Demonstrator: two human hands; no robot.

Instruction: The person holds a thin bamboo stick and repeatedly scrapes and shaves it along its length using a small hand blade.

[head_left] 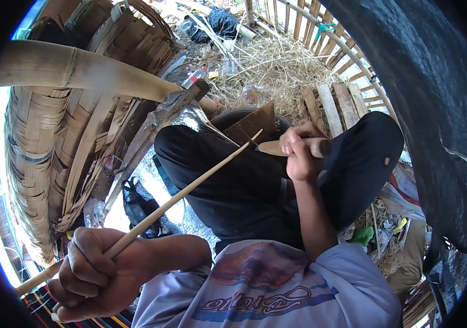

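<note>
My left hand [88, 270] is closed around a long, thin, peeled bamboo stick [181, 194] near its lower end. The stick slants up and to the right across my lap, its far tip over a rusty brown metal plate [252, 126]. My right hand [302, 150] grips a wooden-handled tool [321, 147] with a thick rounded butt. The tool's tapered brown front points left, close to the stick's tip; whether they touch I cannot tell. My crossed legs in dark trousers [244, 191] lie beneath both hands.
Woven bamboo baskets [39, 158] and a thick bamboo pole [91, 71] crowd the left. Straw [282, 65], plastic bottles and scraps cover the ground ahead. Wooden slats [332, 109] stand beyond my right knee. A curved bamboo fence [348, 52] and dark plastic sheet [430, 82] line the right.
</note>
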